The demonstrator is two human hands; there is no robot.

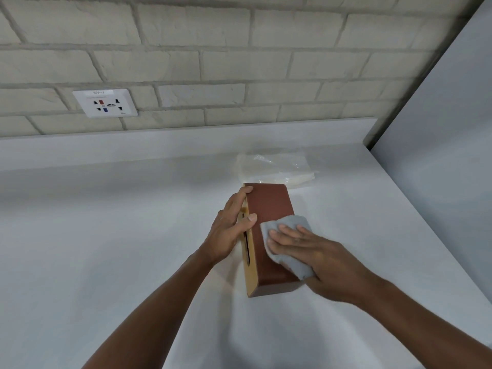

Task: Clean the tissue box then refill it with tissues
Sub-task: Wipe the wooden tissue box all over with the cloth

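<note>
Both hands on the tissue box [269, 230]: left hand [229, 230] clamps its 9 o'clock side, thumb and fingertips hooked over the top edge, while right hand [316, 251] presses a grey cloth [290, 243] flat, fingers together, against the brown upper face. Box lies on its side mid-countertop [106, 235], slotted tan face toward 9 o'clock. Clear-wrapped tissue pack [277, 169] sits just beyond it at 12 o'clock; wall socket [105, 103] is at 10 o'clock on the brick wall [239, 49].
</note>
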